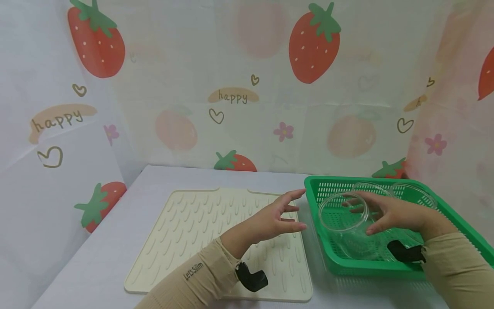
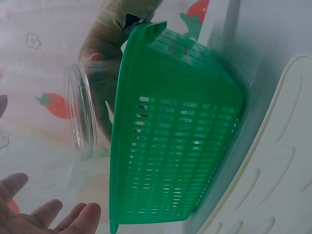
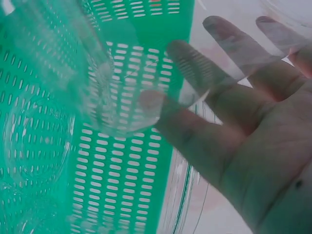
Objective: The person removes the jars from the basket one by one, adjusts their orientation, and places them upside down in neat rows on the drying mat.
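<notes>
In the head view my left hand [image 1: 275, 219] hovers over the right part of a cream ridged mat [image 1: 216, 240], fingers spread toward a green basket [image 1: 328, 257] and holding nothing. My right hand [image 1: 390, 212] is over the basket, beside a clear round container [image 1: 343, 229] whose rim stands above the basket's edge. Some right fingers show through its transparent wall. In the right wrist view those fingers [image 3: 226, 85] look extended, partly behind the clear wall; firm contact cannot be made out. The left wrist view shows the container [image 2: 83, 112] rising past the basket's rim [image 2: 119, 122].
More clear round containers [image 1: 414, 193] lie in the basket behind and under my right hand. The mat lies to the basket's left on a white table [image 1: 96, 266]. A strawberry-printed sheet [image 1: 231, 51] stands behind and at both sides.
</notes>
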`<action>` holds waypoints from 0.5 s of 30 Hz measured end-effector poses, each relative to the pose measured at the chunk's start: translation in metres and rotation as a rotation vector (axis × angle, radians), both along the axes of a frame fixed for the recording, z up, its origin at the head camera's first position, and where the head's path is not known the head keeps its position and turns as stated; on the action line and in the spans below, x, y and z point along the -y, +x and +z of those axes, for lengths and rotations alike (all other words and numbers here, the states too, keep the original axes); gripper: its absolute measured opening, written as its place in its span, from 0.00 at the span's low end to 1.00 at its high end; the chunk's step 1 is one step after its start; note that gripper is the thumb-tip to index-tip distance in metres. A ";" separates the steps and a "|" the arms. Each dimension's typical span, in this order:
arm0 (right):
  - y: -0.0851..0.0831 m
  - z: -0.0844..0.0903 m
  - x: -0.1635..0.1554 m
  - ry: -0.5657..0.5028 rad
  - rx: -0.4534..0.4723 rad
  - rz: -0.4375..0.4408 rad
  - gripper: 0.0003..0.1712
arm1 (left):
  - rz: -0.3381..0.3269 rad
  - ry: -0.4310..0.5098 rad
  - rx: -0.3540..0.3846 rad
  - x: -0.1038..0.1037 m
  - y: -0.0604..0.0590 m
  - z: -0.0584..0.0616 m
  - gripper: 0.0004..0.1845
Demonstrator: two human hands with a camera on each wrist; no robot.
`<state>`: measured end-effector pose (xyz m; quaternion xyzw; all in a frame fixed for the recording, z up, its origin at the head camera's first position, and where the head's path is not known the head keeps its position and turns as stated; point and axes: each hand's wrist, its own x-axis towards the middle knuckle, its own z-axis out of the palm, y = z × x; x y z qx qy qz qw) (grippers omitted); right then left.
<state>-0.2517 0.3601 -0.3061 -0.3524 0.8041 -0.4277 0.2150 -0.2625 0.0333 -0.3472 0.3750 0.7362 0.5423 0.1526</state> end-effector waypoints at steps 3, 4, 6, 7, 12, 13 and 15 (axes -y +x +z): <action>-0.001 0.000 0.001 -0.023 -0.015 0.042 0.45 | -0.004 0.003 0.001 0.001 0.000 0.000 0.39; -0.001 0.000 0.001 -0.033 -0.019 0.056 0.45 | -0.006 0.005 0.000 0.001 -0.001 0.000 0.39; -0.002 0.000 0.002 -0.048 -0.030 0.079 0.45 | -0.010 0.010 -0.002 0.002 -0.001 0.000 0.39; -0.002 0.001 0.002 -0.052 -0.036 0.089 0.45 | -0.011 0.012 -0.001 0.002 -0.001 0.000 0.39; -0.003 0.002 0.005 -0.050 -0.073 0.087 0.43 | -0.011 0.013 0.001 0.003 -0.003 0.000 0.38; -0.003 0.002 0.005 -0.044 -0.086 0.082 0.43 | -0.009 0.013 0.002 0.003 -0.003 0.000 0.38; -0.003 0.003 0.005 -0.029 -0.104 0.066 0.43 | -0.006 0.015 0.005 0.004 -0.003 -0.001 0.38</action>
